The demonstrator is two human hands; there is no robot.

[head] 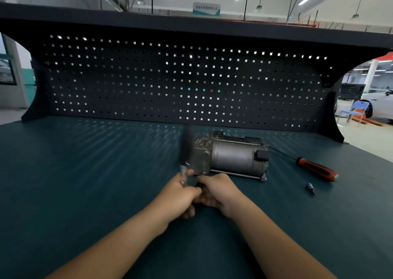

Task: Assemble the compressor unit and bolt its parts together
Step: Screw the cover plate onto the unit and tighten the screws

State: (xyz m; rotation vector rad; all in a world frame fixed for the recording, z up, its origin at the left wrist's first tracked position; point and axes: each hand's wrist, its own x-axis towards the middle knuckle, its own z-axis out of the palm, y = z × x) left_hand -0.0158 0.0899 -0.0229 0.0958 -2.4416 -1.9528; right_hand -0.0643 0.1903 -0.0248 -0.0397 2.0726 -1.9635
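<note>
Gripping blurred tool (184, 168): left hand (180, 193) | right hand (217, 191) curled beside it, hold unclear | compressor (231, 155) looked heavy, rigid; barrel suited grasping

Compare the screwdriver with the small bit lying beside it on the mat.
The screwdriver is long, with a red and black handle; the bit is short and dark. The screwdriver lies farther back, its thin shaft pointing toward the compressor; the bit lies nearer the person. Both rest loose on the mat, right of the compressor.
</note>
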